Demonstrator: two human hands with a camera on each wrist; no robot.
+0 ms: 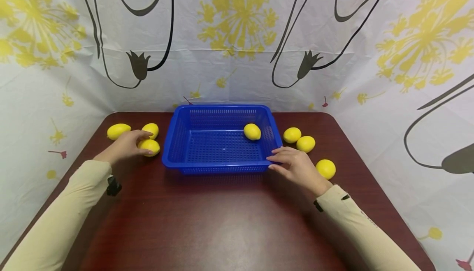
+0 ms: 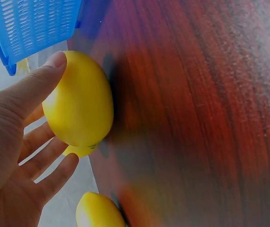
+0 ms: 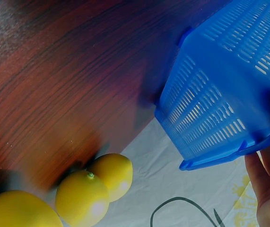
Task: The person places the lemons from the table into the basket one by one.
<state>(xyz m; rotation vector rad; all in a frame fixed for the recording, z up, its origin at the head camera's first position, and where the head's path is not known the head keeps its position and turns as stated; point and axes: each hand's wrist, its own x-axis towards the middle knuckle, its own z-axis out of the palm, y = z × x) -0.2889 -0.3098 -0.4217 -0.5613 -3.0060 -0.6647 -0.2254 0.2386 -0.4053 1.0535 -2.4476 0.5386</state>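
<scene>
My left hand (image 1: 131, 142) is at the left of the table, beside a near lemon (image 1: 151, 146). Its thumb lies along that lemon's near side, and the spread fingers reach past the far side. In the left wrist view, the lemon (image 2: 80, 101) sits between thumb and fingers, some fingertips hidden behind it. Another lemon (image 1: 152, 128) lies just behind. My right hand (image 1: 296, 167) rests at the near right corner of the blue plastic basket (image 1: 222, 165), fingers extended at its rim. One lemon (image 1: 252, 132) lies inside the basket, toward the right.
A further lemon (image 1: 118, 131) lies at the far left. To the right of the basket are two lemons side by side, one (image 1: 292, 135) farther back and one (image 1: 305, 144) nearer. Another lemon (image 1: 326, 169) lies beside my right wrist. A patterned curtain (image 1: 229, 77) surrounds the dark wooden table (image 1: 207, 221).
</scene>
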